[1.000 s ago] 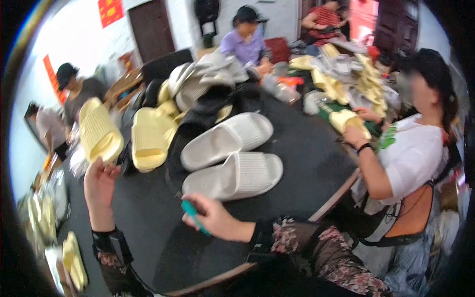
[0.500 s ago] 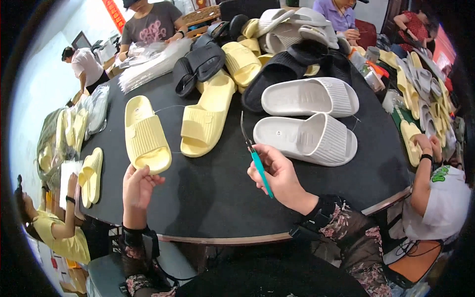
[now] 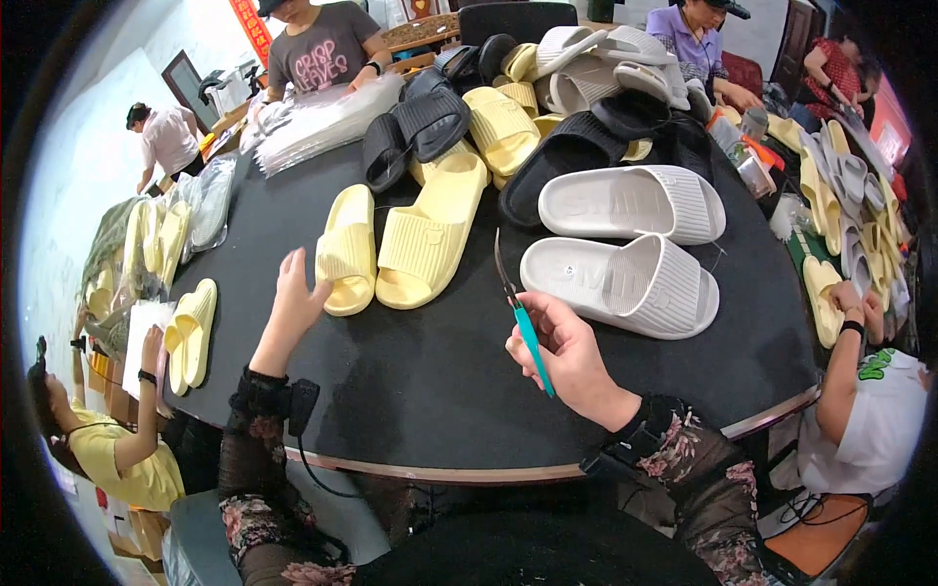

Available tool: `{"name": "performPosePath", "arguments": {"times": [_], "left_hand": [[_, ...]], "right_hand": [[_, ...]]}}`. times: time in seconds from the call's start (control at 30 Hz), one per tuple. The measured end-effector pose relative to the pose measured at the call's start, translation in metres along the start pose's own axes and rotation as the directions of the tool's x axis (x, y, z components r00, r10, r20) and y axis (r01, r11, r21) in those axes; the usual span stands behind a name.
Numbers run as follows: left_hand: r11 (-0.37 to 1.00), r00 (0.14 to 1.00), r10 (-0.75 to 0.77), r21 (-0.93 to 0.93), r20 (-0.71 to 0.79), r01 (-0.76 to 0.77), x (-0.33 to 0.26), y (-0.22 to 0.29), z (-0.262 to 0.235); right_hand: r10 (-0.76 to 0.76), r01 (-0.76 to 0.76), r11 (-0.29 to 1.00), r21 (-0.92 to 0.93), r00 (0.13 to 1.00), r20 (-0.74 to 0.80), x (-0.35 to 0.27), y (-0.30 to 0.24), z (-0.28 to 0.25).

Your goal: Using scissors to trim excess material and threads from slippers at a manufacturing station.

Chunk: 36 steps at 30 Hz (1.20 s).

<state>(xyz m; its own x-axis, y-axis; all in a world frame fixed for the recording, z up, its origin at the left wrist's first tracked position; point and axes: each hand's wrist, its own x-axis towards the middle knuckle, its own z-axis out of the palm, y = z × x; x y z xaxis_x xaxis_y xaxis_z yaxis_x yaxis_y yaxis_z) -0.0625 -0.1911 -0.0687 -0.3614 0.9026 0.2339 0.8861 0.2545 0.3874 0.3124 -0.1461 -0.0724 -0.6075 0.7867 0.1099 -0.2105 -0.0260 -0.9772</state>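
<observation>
My left hand [image 3: 296, 308] is open, fingers stretched, beside the toe end of a pale yellow slide slipper [image 3: 346, 256]; I cannot tell whether the thumb touches it. A second yellow slipper [image 3: 427, 239] lies right against that one, forming a pair. In my right hand [image 3: 567, 350] is a teal-handled tool [image 3: 533, 344] with a thin, curved dark metal tip pointing away from me. To the right of the tip, two light grey slippers [image 3: 625, 288] lie side by side, toes to the right, with a fine thread near their toe ends.
Black, yellow and grey slippers [image 3: 576, 83] are heaped at the back of the dark table [image 3: 430, 391]. Clear plastic bags [image 3: 327, 127] lie back left. Another yellow pair [image 3: 191, 337] sits near the left edge. More slippers [image 3: 840, 205] cover the right side. Several people work around the table.
The yellow slipper my left hand held now lies on the table beside its mate, and that hand has let go. My right hand still holds the tool. The view has shifted slightly.
</observation>
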Motion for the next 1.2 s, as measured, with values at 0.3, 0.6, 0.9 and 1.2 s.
{"name": "performPosePath", "arguments": {"times": [0.3,0.6,0.9,1.2], "left_hand": [[0.934,0.943,0.312,0.147,0.115,-0.327,0.05,0.069,-0.004],[0.966,0.886,0.239,-0.003,0.398,-0.259,0.075,0.089,0.004],[0.904,0.864,0.326,0.14,0.383,-0.403,0.073,0.081,-0.011],[0.954,0.868,0.169,0.144,0.466,-0.263,0.067,0.075,-0.016]], "right_hand": [[-0.033,0.036,0.994,-0.101,0.999,0.025,0.002,0.005,0.001],[-0.043,0.045,0.995,-0.091,0.999,0.02,0.0,0.002,0.003],[-0.042,0.048,0.994,-0.101,0.998,0.056,0.001,0.003,0.001],[-0.078,0.079,0.991,-0.11,0.997,0.02,-0.001,0.005,0.003]]}}
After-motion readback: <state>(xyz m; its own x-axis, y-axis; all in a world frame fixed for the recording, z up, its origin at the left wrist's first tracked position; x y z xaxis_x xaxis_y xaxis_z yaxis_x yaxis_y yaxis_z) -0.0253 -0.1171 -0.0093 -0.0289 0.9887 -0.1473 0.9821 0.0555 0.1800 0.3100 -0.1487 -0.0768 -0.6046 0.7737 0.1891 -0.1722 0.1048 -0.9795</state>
